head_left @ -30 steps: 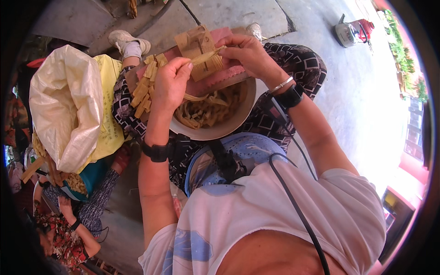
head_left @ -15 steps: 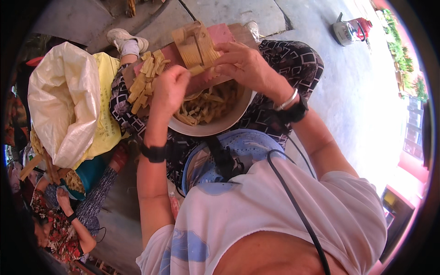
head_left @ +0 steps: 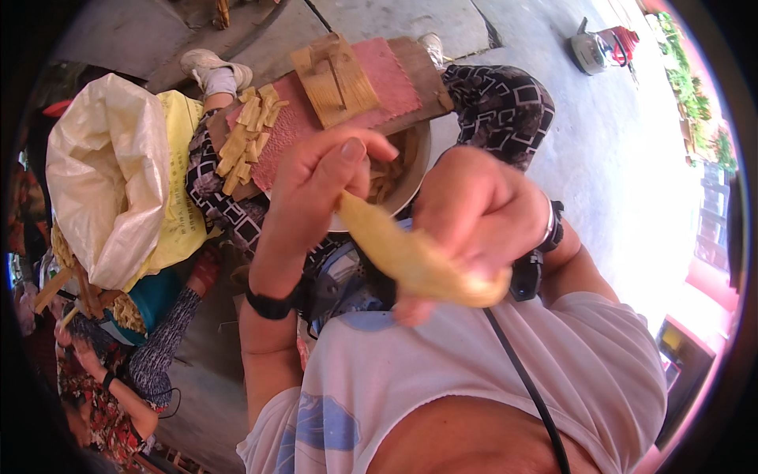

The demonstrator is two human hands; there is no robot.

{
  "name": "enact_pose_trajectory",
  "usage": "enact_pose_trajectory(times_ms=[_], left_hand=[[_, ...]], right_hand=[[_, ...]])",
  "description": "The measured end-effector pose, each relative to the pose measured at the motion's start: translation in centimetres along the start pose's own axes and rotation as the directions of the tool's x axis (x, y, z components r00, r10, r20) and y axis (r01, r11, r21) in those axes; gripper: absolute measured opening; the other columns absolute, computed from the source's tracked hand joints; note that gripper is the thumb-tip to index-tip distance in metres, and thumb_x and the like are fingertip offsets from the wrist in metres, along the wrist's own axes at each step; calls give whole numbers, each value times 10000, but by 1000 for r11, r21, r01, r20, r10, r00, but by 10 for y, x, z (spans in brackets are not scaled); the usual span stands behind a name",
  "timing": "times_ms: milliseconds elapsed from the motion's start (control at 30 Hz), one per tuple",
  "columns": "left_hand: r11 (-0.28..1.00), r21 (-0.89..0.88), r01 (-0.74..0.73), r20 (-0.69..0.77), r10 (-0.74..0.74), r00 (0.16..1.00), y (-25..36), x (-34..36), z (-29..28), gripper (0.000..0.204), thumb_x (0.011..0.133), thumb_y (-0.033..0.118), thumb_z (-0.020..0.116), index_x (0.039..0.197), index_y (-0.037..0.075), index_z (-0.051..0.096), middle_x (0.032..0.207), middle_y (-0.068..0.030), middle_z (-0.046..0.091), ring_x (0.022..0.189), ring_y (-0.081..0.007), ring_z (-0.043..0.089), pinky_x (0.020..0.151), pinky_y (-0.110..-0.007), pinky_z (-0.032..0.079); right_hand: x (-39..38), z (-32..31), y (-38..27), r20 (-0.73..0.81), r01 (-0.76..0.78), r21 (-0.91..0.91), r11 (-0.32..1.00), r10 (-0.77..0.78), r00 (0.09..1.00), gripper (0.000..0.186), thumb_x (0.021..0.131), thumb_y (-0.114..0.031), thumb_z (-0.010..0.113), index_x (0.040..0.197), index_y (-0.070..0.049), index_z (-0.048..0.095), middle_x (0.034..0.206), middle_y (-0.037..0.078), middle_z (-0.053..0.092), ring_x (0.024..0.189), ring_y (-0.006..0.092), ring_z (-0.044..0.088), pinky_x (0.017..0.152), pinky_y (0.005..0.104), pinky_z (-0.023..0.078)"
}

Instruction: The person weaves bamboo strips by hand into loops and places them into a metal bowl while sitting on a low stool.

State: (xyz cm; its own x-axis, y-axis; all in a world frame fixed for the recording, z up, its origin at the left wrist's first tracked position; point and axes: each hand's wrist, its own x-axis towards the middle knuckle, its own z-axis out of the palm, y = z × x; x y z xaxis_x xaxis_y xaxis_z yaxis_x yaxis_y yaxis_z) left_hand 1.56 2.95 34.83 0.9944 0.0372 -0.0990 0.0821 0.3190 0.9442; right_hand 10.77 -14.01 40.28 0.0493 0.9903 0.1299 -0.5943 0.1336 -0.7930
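Observation:
A limp yellow strip (head_left: pixel 407 257) stretches between my two hands above my lap, its broad end smeared by motion. My left hand (head_left: pixel 320 178) is closed on the narrow end. My right hand (head_left: pixel 482 213), blurred, grips the strip nearer its broad end. Beyond them a board (head_left: pixel 422 67) with a pink textured mat (head_left: pixel 292 130) lies across my legs. A slotted wooden block (head_left: pixel 335 83) rests on the mat. Several short yellowish folded pieces (head_left: pixel 249 134) are heaped at the board's left. A metal basin (head_left: pixel 422 170) of similar pieces sits on my lap, partly hidden by my hands.
On my left stands an open white sack (head_left: pixel 110 174) beside a yellow bag (head_left: pixel 183 174). A co-worker (head_left: pixel 110 387) sits lower left, near a teal tub (head_left: pixel 162 296) of pale pieces. A metal kettle (head_left: pixel 592 51) stands on the floor at far right.
Both hands have come back from the wooden block toward my chest, with the yellow strip now held between them. The block stays on the mat, and the basin is now more covered.

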Motion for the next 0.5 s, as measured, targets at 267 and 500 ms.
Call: enact_pose_trajectory(times_ms=[267, 500], left_hand=[[986, -132, -101, -71, 93, 993, -26, 1, 21, 297, 1033, 252, 478, 1172, 11, 584, 795, -3, 569, 592, -58, 454, 518, -203, 361], [968, -248, -36, -81, 16, 997, -64, 14, 4, 143, 969, 139, 570, 1067, 38, 593, 784, -18, 578, 562, -75, 461, 505, -219, 359]], right_hand=[[10, -44, 35, -413, -155, -867, 473, -510, 755, 155, 941, -79, 599, 1066, -25, 672, 719, 108, 684, 613, 158, 693, 514, 303, 521], [9, -67, 45, -330, -427, -900, -92, -495, 803, 104, 851, -117, 659, 951, -89, 666, 748, 101, 677, 635, 328, 651, 543, 372, 521]])
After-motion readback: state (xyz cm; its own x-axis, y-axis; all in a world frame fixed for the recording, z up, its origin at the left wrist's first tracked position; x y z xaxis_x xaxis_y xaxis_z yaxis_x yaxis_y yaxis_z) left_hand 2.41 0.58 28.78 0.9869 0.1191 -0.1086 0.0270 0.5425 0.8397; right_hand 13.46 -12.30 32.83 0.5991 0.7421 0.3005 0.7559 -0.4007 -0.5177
